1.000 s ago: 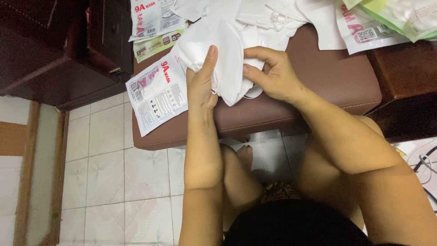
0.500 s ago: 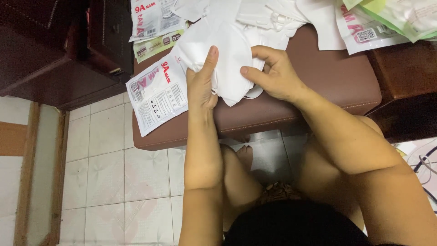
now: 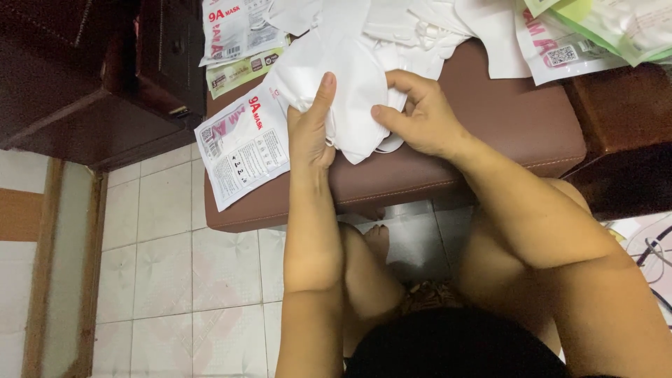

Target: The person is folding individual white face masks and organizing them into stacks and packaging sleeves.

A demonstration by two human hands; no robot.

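Far left: dark wooden cabinet [image 3: 105, 70] over a pale tiled floor [image 3: 175, 280]. Next, a flat printed packet [image 3: 241, 150] lies on the left end of the brown padded stool [image 3: 504, 133], one corner overhanging the edge; two more packets [image 3: 238, 42] sit above it toward the cabinet. Left hand [image 3: 311, 129] rests just right of the packet, thumb pointing up along a white mask [image 3: 353, 91], fingers curled under and pinching its left fold: closed on the mask. The mask lies on the stool top at centre, partly lifted off a heap of other white masks [image 3: 420, 28] behind it; it cannot be told exactly where one mask ends and the next begins. Right hand [image 3: 420, 115] meets the same mask from the right, thumb and forefinger nipping its lower edge, other fingers bent over it: also gripping. Far right: more packets [image 3: 602, 35], some green-edged, overlapping the stool's back corner. Handling judgement: the mask is very light, soft, thin cloth-like sheet, creasing where pinched, not slippery, not breakable but easily crumpled or soiled. Thin ear loops show near the heap and could snag. Best hold looks to be the folded side edges, a light pinch at each end, keeping it flat on the padded top for support.
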